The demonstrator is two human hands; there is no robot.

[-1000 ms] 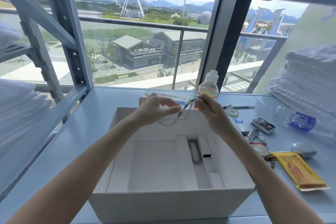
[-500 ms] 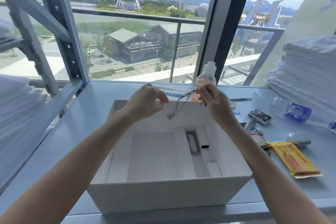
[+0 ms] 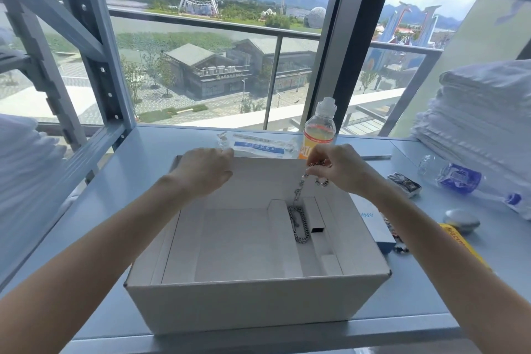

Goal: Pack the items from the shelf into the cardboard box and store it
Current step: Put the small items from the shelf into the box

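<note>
Pale blue metal shelf board set against a large window. An open white cardboard box sits at its front edge. Versus 0.5 s ago: left hand has let go of the silver bead chain and sits at the box's far rim. Its fingers curl out of view, so any hold cannot be told. The chain hangs from right hand alone, pinched by thumb and fingertips. It dangles below them into the box, its lower end meeting a grey link chain on the floor.
</note>
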